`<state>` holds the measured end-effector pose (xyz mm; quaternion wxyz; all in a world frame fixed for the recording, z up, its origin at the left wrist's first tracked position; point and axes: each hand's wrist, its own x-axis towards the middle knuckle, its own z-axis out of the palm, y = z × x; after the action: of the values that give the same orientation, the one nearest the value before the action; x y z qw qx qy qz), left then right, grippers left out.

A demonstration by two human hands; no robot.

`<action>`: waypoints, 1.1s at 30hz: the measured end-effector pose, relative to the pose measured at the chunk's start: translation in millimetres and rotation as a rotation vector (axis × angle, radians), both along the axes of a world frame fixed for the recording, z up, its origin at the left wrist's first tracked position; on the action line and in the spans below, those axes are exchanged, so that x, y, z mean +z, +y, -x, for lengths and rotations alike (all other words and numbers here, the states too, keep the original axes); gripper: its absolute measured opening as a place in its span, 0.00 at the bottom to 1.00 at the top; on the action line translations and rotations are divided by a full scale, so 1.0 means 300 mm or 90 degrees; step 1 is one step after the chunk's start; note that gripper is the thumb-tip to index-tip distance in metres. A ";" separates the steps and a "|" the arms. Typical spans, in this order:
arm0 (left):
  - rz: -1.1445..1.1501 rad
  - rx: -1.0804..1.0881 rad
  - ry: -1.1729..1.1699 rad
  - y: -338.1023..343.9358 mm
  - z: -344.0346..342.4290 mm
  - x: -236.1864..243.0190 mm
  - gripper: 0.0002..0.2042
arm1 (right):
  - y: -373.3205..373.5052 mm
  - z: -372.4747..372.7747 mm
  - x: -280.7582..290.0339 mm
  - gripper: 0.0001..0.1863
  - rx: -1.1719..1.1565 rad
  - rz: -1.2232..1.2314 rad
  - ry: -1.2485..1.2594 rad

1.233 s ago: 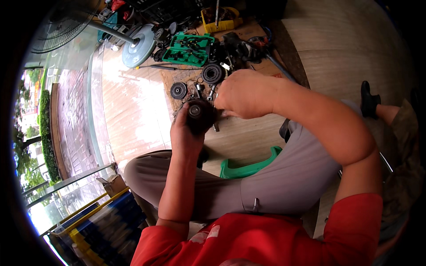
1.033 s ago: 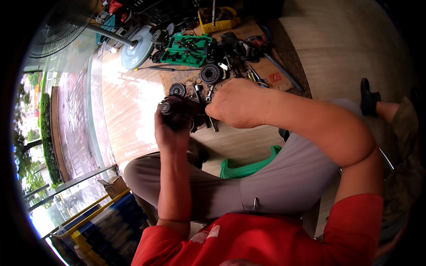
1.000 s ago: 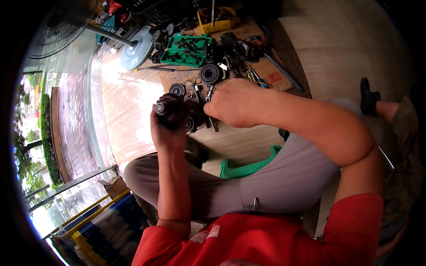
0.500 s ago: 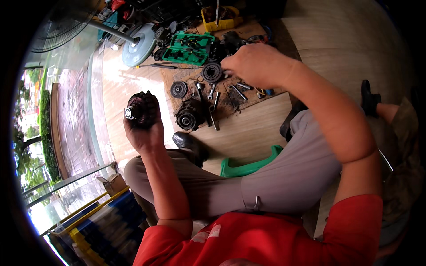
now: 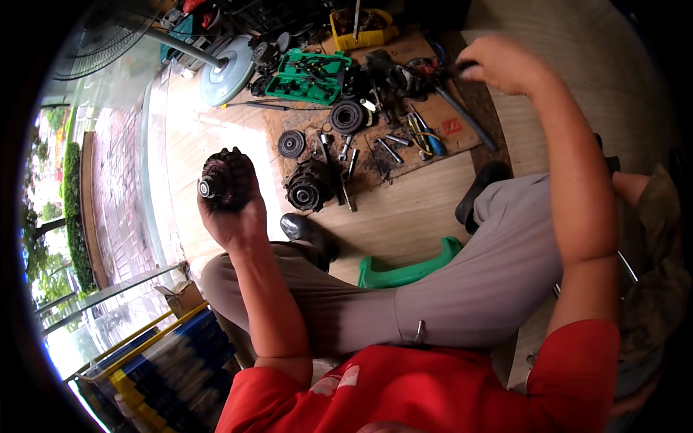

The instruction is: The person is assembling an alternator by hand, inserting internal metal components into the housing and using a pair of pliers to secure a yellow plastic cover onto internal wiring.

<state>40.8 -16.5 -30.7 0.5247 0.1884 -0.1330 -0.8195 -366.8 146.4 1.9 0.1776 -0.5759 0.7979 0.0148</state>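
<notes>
My left hand is wrapped round a dark, greasy alternator rotor, its toothed claw edge up and a shiny round bearing end toward the left. Raised at the upper right, my right hand has loosely bent fingers with a gap at the thumb, and nothing shows in it. Nearest to it lies a long dark tool handle on the cardboard. Two black ringed pulleys and a round housing sit on the same sheet. Several wrenches and sockets and a blue-handled screwdriver lie there too.
A green tool case lies open beyond the pulleys, with a yellow basin behind it. A fan base stands far left. A green plastic stool is between my legs. Stacked blue and yellow bins stand lower left.
My right hand has moved right and away from beside the pulley, uncovering the dark handle and screwdriver. My left hand has shifted slightly left with the rotor.
</notes>
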 end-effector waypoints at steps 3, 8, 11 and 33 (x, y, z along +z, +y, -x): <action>-0.001 -0.086 0.050 0.049 0.048 -0.012 0.18 | -0.004 -0.090 0.002 0.33 0.101 -0.054 -0.096; -0.042 -0.151 0.003 0.154 0.127 -0.050 0.20 | -0.055 -0.407 -0.043 0.41 0.209 0.133 -0.165; -0.051 -0.181 -0.040 0.205 0.167 -0.025 0.21 | -0.077 -0.549 -0.087 0.29 0.212 0.195 -0.374; -0.047 -0.121 -0.025 0.168 0.146 -0.017 0.22 | -0.102 -0.575 -0.127 0.10 0.200 0.230 -0.296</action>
<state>-3.1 33.9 -35.9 0.4345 0.2104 -0.1301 -0.8660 -194.2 115.8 -36.1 0.2457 -0.7021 0.6270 -0.2315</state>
